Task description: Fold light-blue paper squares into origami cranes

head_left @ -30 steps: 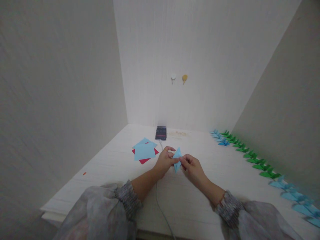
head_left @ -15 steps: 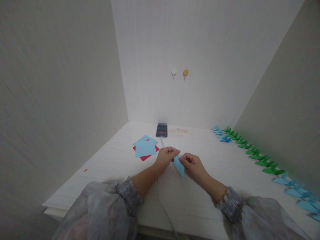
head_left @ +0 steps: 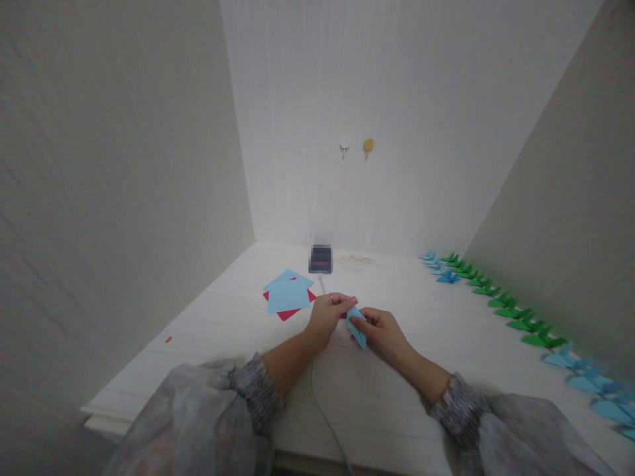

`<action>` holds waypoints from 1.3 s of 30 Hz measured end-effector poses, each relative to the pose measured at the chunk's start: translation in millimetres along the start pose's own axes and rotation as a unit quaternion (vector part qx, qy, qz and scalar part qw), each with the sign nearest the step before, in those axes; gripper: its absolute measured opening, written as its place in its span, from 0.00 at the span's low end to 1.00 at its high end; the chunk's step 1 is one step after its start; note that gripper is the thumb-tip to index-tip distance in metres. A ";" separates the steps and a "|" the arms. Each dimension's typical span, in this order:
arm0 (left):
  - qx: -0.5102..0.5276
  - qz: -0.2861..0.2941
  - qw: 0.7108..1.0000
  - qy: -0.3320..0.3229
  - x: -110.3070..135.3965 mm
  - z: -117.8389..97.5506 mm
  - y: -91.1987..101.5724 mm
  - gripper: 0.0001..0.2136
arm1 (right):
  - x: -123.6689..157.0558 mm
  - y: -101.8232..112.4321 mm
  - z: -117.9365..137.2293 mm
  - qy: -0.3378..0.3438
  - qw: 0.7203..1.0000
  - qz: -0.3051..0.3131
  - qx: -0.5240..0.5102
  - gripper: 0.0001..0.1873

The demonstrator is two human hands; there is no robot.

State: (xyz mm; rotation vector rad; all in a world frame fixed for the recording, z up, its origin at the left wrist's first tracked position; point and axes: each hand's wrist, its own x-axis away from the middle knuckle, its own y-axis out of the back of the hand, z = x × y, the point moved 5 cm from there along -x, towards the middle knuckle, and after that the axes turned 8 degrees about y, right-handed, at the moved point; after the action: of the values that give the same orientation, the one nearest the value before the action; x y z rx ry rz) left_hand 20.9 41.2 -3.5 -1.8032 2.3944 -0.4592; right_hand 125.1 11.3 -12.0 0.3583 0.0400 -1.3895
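A small folded light-blue paper piece (head_left: 357,328) is held between both hands just above the white table (head_left: 223,330). My left hand (head_left: 327,316) pinches its upper left end, with a ring on one finger. My right hand (head_left: 381,332) grips its right side with curled fingers. The piece points down and to the right. Both forearms wear grey patterned sleeves.
Light-blue and red paper squares (head_left: 288,296) lie left of the hands. A phone (head_left: 321,258) stands against the back wall, its cable (head_left: 322,410) running to the front edge. Folded green (head_left: 516,322) and blue paper cranes (head_left: 585,380) line the right wall. Walls enclose three sides.
The paper piece has been turned from upright to slanting down and to the right, and the hands have closed in around it. The view has shifted slightly.
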 end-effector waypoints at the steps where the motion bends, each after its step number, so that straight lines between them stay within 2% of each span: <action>1: 0.005 0.002 1.000 0.007 0.8 0.0 -0.3 0.12 | 0.5 0.1 0.1 -0.003 1.000 0.001 -0.002 0.12; 5: 0.016 0.010 1.000 0.023 2.3 0.1 -0.9 0.13 | 2.1 0.2 2.1 -0.014 1.000 0.003 -0.014 0.10; 10: 0.038 -0.025 0.999 0.019 -3.8 0.7 5.8 0.11 | 3.4 -1.1 -0.3 -0.031 0.998 0.010 -0.053 0.08; 14: 0.054 -0.044 0.997 0.018 -8.3 -1.2 11.5 0.13 | 4.2 0.4 -4.5 -0.053 0.995 0.002 -0.088 0.07; 18: 0.020 -0.005 1.000 -0.008 -6.0 -3.7 6.8 0.16 | 3.9 4.1 -4.5 -0.055 0.993 -0.013 -0.100 0.07; 22: -0.036 0.050 0.998 0.004 -3.7 2.2 -1.7 0.15 | 2.5 5.9 -3.8 -0.041 0.995 -0.009 -0.090 0.07; 27: -0.010 -0.005 1.000 -0.019 -3.7 -1.6 4.6 0.14 | -1.2 12.5 7.3 0.015 0.996 -0.047 -0.076 0.09; 29: 0.010 -0.009 1.000 -0.015 -3.0 -4.3 5.2 0.15 | -1.6 16.5 11.8 0.022 0.996 -0.069 -0.056 0.11; 33: -0.016 0.011 0.999 -0.035 -0.4 -9.0 1.5 0.14 | -1.1 21.1 15.9 0.030 0.996 -0.075 -0.033 0.12; 36: -0.062 0.061 0.995 -0.055 1.7 -8.6 -4.9 0.15 | -0.8 20.1 15.4 0.038 0.997 -0.048 -0.050 0.12; 39: -0.063 0.097 0.992 -0.046 3.3 -6.0 -8.2 0.14 | -0.1 22.3 17.4 0.064 0.995 -0.057 -0.059 0.14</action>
State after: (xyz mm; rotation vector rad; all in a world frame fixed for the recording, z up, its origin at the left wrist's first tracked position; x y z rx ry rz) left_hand 25.9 37.0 5.0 -1.5758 2.5529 -0.2044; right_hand 143.4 9.7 9.5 0.3498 0.2500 -1.4681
